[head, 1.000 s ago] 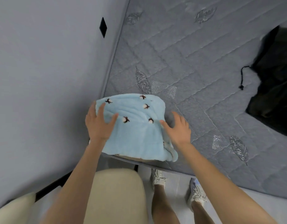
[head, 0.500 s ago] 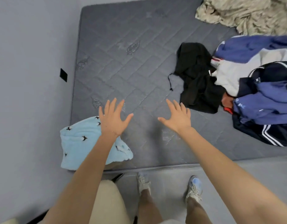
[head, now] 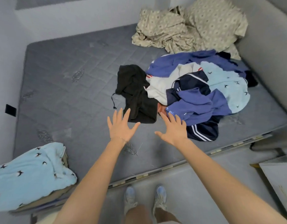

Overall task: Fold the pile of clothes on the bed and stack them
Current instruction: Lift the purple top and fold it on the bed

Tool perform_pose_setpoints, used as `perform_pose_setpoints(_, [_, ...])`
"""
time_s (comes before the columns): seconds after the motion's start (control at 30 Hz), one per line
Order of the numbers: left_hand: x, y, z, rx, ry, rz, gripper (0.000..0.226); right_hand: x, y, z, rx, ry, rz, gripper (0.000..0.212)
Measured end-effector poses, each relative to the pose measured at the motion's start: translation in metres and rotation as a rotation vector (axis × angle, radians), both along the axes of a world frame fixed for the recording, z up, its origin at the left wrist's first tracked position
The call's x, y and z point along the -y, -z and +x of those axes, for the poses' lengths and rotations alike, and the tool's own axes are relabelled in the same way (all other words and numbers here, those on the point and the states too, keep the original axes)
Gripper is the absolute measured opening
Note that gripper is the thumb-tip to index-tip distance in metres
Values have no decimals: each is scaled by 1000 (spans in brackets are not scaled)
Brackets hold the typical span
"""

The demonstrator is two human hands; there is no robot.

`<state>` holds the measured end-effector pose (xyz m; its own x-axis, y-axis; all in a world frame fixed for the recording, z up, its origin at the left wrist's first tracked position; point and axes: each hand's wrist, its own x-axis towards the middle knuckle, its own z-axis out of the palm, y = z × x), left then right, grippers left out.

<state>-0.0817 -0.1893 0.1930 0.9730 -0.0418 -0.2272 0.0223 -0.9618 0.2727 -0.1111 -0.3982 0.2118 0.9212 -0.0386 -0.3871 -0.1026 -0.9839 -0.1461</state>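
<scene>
A folded light-blue garment with small dark motifs (head: 31, 175) lies on the near left corner of the grey mattress (head: 66, 88). The unfolded pile (head: 197, 94) sits right of centre: blue, white, navy and light-blue clothes. A black garment (head: 134, 92) with a drawstring lies at its left edge. My left hand (head: 121, 126) hovers with fingers spread, its fingertips just below the black garment. My right hand (head: 173, 128) is also spread, at the near edge of the blue and navy clothes. Neither hand holds anything.
A crumpled beige patterned sheet (head: 188, 26) lies at the far right of the bed against the wall. Grey walls border the bed on the left and right. The bed's front edge (head: 163, 168) runs above my shoes (head: 144, 198). A pale board (head: 278, 178) stands at the lower right.
Both hands have left the folded light-blue garment and moved right across the mattress to the pile. The view has swung right with them, bringing the pile and beige sheet into sight.
</scene>
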Motion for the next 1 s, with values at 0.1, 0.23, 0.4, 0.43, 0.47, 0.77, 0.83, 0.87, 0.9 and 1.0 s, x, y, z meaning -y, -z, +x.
perform_pose_setpoints(0.1, [19, -2, 13, 9, 59, 51, 73, 23, 0, 5, -9, 17, -22, 83])
perform_pose_setpoints(0.23, [29, 2, 38, -9, 76, 75, 74, 43, 8, 23, -49, 63, -28, 83])
perform_pose_setpoints(0.4, [25, 19, 73, -34, 61, 85, 74, 49, 24, 55, -93, 88, -21, 83])
perform_pose_setpoints(0.43, [23, 22, 78, -42, 59, 84, 74, 48, 26, 60, -98, 90, -16, 83])
perform_pose_setpoints(0.47, [20, 26, 86, -51, 52, 79, 74, 47, 30, 69, -100, 95, -10, 83])
perform_pose_setpoints(0.77, [37, 39, 151, -104, 70, 78, 74, 68, 47, 129, -83, 139, 3, 81])
perform_pose_setpoints(0.83, [50, 42, 163, -94, 79, 70, 74, 80, 51, 140, -103, 140, -10, 81])
perform_pose_setpoints(0.87, [57, 44, 168, -90, 79, 65, 74, 87, 53, 145, -115, 145, -11, 82])
perform_pose_setpoints(0.9, [63, 46, 172, -86, 78, 59, 74, 93, 55, 150, -122, 153, -6, 82])
perform_pose_setpoints(1.0, [86, 58, 184, -96, 79, 53, 75, 119, 67, 162, -130, 178, 9, 84])
